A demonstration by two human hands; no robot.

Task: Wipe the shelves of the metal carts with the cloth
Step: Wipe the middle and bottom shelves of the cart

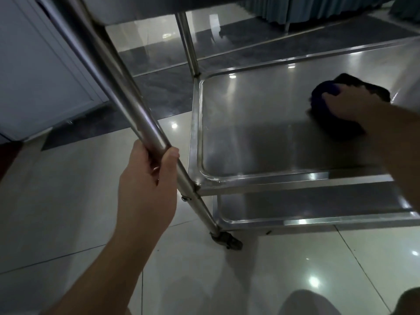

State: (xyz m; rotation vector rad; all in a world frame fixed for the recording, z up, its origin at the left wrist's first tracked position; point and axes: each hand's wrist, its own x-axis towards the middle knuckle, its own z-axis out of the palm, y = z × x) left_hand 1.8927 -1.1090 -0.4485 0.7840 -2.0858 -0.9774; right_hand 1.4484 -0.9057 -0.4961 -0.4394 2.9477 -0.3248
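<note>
A stainless steel cart fills the upper and right part of the head view. Its middle shelf is a shiny tray with a raised rim. My right hand presses a dark blue cloth flat on that shelf near its far right side. My left hand is wrapped around the cart's near left upright post, just above the middle shelf's corner. A lower shelf shows beneath. The top shelf's underside is at the upper edge.
The cart stands on glossy pale floor tiles, with a black caster wheel under the near left post. A light cabinet door is at the left. Dark floor mats and a teal pleated table skirt lie behind.
</note>
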